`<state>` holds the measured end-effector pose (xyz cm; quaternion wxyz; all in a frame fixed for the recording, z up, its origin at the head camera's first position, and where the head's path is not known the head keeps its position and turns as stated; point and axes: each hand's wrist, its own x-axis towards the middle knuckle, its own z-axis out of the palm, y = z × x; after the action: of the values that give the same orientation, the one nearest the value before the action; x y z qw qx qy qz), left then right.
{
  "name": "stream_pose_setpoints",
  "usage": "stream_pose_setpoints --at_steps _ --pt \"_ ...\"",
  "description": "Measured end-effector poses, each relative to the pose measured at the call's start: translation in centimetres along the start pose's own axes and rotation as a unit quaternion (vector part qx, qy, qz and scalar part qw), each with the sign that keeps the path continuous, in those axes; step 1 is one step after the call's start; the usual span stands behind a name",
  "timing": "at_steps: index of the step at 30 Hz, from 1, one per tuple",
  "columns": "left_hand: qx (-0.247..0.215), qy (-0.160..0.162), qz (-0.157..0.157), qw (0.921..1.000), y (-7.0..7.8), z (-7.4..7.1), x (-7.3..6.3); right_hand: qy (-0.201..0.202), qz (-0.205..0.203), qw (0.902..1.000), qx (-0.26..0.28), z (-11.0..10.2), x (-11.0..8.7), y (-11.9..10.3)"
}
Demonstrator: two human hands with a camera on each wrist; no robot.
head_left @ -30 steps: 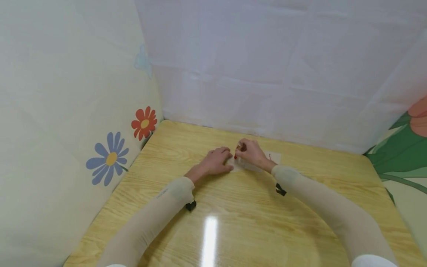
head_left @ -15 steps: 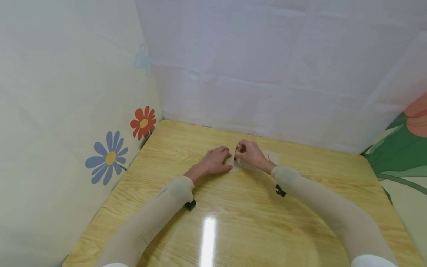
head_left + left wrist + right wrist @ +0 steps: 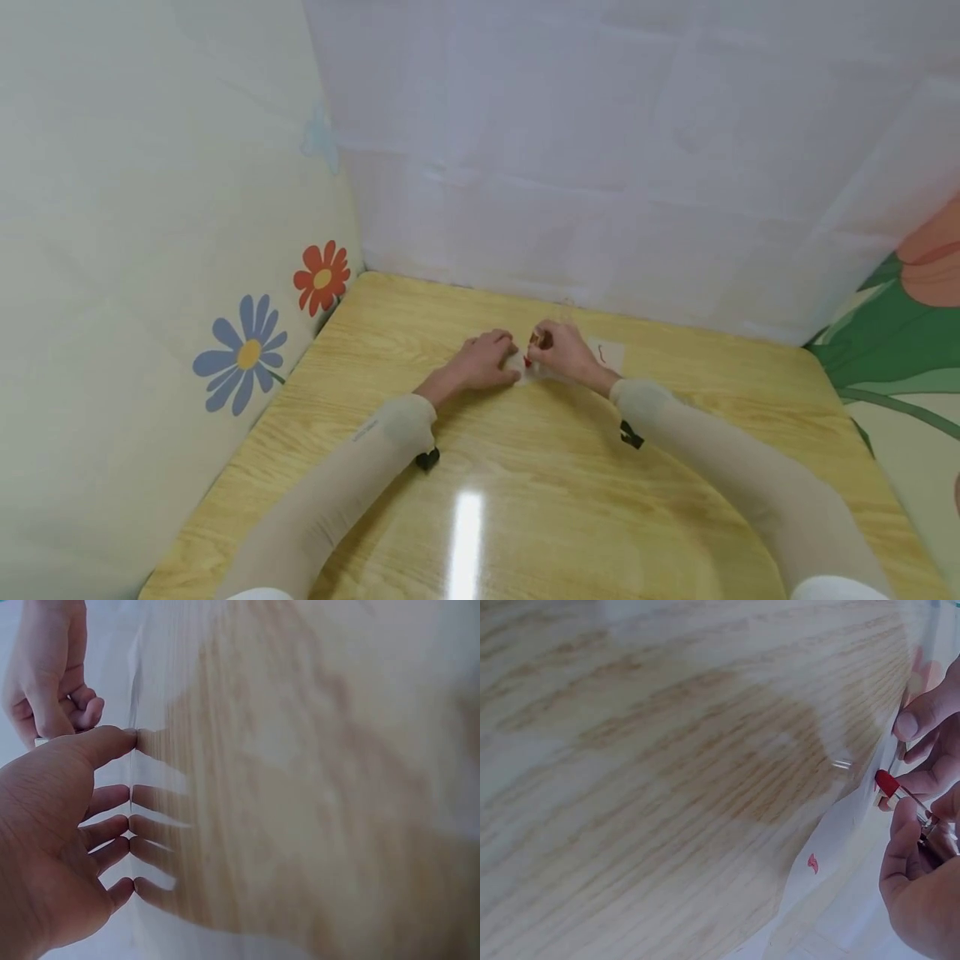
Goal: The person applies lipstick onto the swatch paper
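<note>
My right hand (image 3: 564,350) pinches a lipstick (image 3: 887,782) with a red tip and a shiny metal tube, its tip pointing down at a white sheet of paper (image 3: 615,355). A small red mark (image 3: 813,863) shows on the right part of the sheet. Just left of the lipstick, my left hand (image 3: 483,363) lies palm down with its fingers spread. In the left wrist view, its thumb and fingertips (image 3: 118,796) touch down at the surface. Between the hands, much of the paper is covered, and exactly where the lipstick tip meets it is hard to see.
The glossy wood-grain table (image 3: 525,467) reflects a bright strip of light (image 3: 467,542) near the front. A pale cloth wall (image 3: 570,167) closes off the back, and a flower-printed sheet (image 3: 150,208) stands at the left.
My right hand and the lipstick have shifted slightly toward me. Red shows a little more at the lipstick's tip. The left hand stays nearly in place.
</note>
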<state>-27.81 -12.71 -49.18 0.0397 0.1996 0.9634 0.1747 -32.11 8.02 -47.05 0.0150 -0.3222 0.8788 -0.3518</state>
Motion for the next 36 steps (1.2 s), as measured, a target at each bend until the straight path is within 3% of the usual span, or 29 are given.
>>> stream_pose_setpoints --at_steps 10,21,27,36 --pt "0.009 0.002 0.008 0.9999 0.6 0.7 0.5 0.033 0.009 0.9989 0.031 -0.2 -1.7 0.7" --pt "0.043 0.002 0.011 0.9990 0.1 0.6 0.7 0.072 0.016 0.9955 0.058 -2.1 -3.1 0.7" --pt "0.069 -0.003 0.026 0.9973 0.2 -0.2 0.9 0.117 0.033 0.9884 0.091 -2.9 -4.2 0.8" --pt "0.054 -0.012 0.039 0.9977 -0.2 -0.3 1.1 0.163 0.056 0.9716 0.163 -3.9 -5.9 2.7"
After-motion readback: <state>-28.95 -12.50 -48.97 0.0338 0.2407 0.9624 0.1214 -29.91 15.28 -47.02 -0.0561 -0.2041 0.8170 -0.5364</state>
